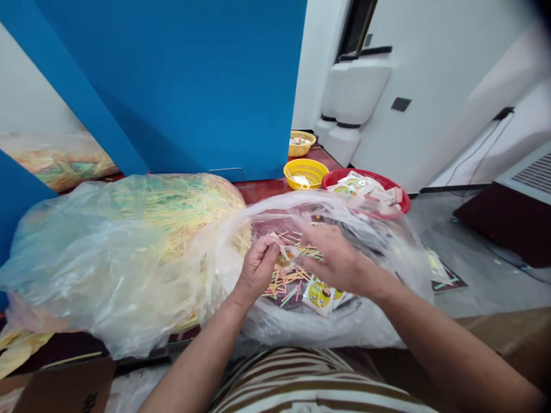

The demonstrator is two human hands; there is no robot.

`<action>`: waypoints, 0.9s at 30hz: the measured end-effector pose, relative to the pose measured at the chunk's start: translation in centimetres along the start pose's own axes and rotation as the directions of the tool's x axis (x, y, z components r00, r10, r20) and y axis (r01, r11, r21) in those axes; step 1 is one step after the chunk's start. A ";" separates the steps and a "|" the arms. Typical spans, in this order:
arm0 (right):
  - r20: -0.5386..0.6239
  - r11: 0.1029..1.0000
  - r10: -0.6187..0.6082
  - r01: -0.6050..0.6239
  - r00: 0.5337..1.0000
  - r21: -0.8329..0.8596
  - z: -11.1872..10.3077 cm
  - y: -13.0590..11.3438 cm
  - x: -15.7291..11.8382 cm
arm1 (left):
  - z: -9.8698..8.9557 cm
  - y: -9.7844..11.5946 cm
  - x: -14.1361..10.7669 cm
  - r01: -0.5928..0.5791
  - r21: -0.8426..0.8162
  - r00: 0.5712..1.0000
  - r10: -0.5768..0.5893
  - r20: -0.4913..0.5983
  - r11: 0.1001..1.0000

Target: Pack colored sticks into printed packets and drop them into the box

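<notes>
One left hand (257,265) and one right hand (333,255); one small crinkled packet (287,256); at least two printed sachets (318,295); two yellow plastic baskets (308,167); one red plastic basket (405,201); one striped garment (301,390); two bulging clear plastic bags (116,258) of sticks; loose pastel sticks (282,282), too many to count

No text can be read with certainty: dark lettering (89,402) on the brown cardboard box (60,391) at lower left is slanted and indistinct, and print on the yellow-and-white packets (318,295) near the hands is too small and blurred.
</notes>
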State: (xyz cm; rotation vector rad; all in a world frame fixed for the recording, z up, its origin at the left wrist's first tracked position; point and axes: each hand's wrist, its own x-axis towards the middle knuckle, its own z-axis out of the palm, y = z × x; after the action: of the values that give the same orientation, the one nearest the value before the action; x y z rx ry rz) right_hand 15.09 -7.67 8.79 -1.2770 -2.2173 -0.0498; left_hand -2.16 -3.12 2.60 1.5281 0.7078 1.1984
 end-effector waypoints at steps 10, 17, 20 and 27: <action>0.267 0.826 0.487 -0.340 0.831 -0.450 4.0 -0.1 -6.9 | 0.9 -3.9 -1.7 0.019 0.660 0.942 -0.234 0.240 0.751; 0.331 0.895 0.329 -0.181 0.884 -0.407 7.0 2.1 -8.0 | -1.6 -4.4 3.0 -0.093 0.988 0.945 -0.301 0.126 0.121; 0.251 0.829 0.444 -0.289 0.860 -0.478 6.7 3.8 -9.0 | -3.1 -4.8 3.6 -0.158 0.984 0.901 -0.394 0.179 0.084; 0.375 0.889 0.339 -0.163 0.863 -0.428 5.0 6.0 -3.6 | -4.0 -5.0 3.7 -0.153 0.985 0.895 -0.410 0.175 0.085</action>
State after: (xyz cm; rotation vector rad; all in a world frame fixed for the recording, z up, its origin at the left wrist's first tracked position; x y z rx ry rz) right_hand 18.94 -5.69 1.42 -1.9627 -2.4683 -0.1050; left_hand -3.97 3.10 -1.01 2.6590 1.5043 -0.0772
